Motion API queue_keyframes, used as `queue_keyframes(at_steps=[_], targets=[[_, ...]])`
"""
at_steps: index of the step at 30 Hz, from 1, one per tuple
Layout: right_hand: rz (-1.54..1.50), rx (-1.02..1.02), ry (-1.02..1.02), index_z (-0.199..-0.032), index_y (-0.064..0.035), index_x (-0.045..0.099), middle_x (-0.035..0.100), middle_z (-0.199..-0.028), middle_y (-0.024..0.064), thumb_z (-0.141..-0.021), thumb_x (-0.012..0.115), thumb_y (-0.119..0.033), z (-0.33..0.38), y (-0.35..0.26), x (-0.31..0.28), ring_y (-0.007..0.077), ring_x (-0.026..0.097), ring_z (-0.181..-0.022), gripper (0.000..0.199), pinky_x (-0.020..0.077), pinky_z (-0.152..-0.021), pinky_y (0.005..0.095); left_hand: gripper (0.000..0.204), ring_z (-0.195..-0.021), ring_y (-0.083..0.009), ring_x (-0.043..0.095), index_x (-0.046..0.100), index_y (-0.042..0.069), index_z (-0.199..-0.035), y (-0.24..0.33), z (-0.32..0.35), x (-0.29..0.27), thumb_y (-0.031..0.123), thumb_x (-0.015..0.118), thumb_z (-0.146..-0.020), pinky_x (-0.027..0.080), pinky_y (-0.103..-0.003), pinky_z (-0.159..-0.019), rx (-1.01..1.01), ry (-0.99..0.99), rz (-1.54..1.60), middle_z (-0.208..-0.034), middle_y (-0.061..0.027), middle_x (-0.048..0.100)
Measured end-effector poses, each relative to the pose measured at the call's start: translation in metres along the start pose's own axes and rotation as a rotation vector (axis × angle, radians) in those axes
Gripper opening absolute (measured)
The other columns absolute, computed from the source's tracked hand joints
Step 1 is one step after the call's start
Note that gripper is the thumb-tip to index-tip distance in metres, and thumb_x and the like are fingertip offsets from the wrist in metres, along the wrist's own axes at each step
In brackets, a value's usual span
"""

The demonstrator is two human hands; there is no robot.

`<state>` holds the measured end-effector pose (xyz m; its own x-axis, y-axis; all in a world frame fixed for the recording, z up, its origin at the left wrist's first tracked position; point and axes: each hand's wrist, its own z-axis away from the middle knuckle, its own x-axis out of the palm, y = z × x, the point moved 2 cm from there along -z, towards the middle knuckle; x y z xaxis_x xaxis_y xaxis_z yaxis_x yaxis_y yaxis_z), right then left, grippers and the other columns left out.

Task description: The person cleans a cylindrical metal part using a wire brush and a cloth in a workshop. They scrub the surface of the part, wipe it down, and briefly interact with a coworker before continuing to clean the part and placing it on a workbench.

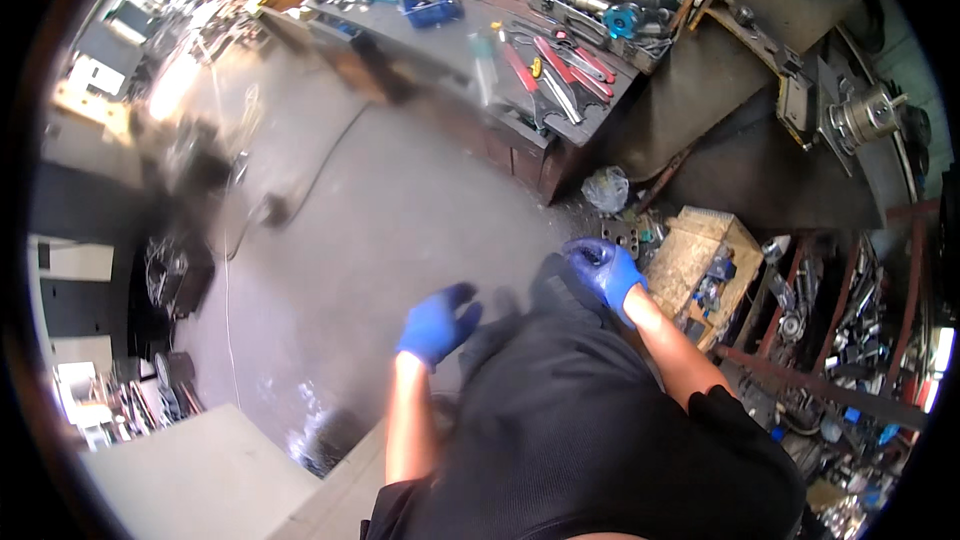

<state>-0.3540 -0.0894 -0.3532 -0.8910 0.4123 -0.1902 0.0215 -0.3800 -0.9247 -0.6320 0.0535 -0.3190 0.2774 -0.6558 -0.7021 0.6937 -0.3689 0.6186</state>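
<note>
One tan open box (682, 252). Right hand (603, 268), blue-gloved: just left of the box, the nearer; fingers curled, whether grasping cannot be told. Left hand (436, 325), blue-gloved: farther left of the box, loosely spread, unladen. Desk (445, 52), bearing red-handled tools (520, 67): beyond the box, leftward.

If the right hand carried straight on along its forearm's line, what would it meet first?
Probably the near end of the workbench, past some grey floor; the right hand's height is unclear, so it might pass above.
</note>
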Motion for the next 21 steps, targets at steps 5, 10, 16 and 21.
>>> queue_keyframes(at_steps=[5, 10, 16, 21], targets=[[0.077, 0.055, 0.128, -0.115, -0.0042, 0.074, 0.077, -0.108, 0.0133, -0.091, 0.074, -0.016, -0.076, 0.026, -0.003, 0.0186, 0.071, -0.100, 0.027, 0.0548, -0.093, 0.0328, 0.033, -0.105, -0.0214, 0.073, 0.068, 0.001, -0.124, -0.009, -0.067, -0.029, 0.018, 0.070, -0.096, 0.056, -0.035, -0.091, 0.099, -0.098, 0.244, -0.111, -0.0138, 0.076], [0.224, -0.008, 0.297, -0.113, -0.0072, 0.075, 0.077, -0.105, 0.0151, -0.088, 0.076, -0.025, -0.168, -0.027, -0.024, 0.0228, 0.074, -0.094, 0.031, 0.0570, -0.085, 0.0337, 0.032, -0.108, -0.0190, 0.071, 0.067, -0.001, -0.125, -0.009, -0.128, -0.056, 0.012, 0.070, -0.097, 0.054, -0.034, -0.095, 0.020, -0.105, 0.279, -0.113, -0.0124, 0.075], [0.350, 0.087, 0.305, -0.113, -0.0122, 0.076, 0.076, -0.103, 0.0176, -0.087, 0.072, -0.034, -0.256, -0.070, -0.040, 0.0350, 0.074, -0.097, 0.035, 0.0577, -0.084, 0.0402, 0.032, -0.109, -0.0198, 0.071, 0.066, -0.003, -0.127, -0.002, -0.197, -0.098, 0.011, 0.068, -0.098, 0.054, -0.034, -0.097, 0.060, -0.113, 0.358, -0.117, -0.0139, 0.075], [0.406, 0.154, 0.226, -0.116, -0.0128, 0.075, 0.075, -0.106, 0.0177, -0.087, 0.072, -0.034, -0.279, -0.097, -0.030, 0.0366, 0.073, -0.100, 0.036, 0.0578, -0.087, 0.0410, 0.034, -0.111, -0.0208, 0.072, 0.066, -0.002, -0.127, 0.024, -0.244, -0.123, 0.013, 0.069, -0.097, 0.054, -0.034, -0.098, 0.025, -0.163, 0.335, -0.118, -0.0161, 0.075]])
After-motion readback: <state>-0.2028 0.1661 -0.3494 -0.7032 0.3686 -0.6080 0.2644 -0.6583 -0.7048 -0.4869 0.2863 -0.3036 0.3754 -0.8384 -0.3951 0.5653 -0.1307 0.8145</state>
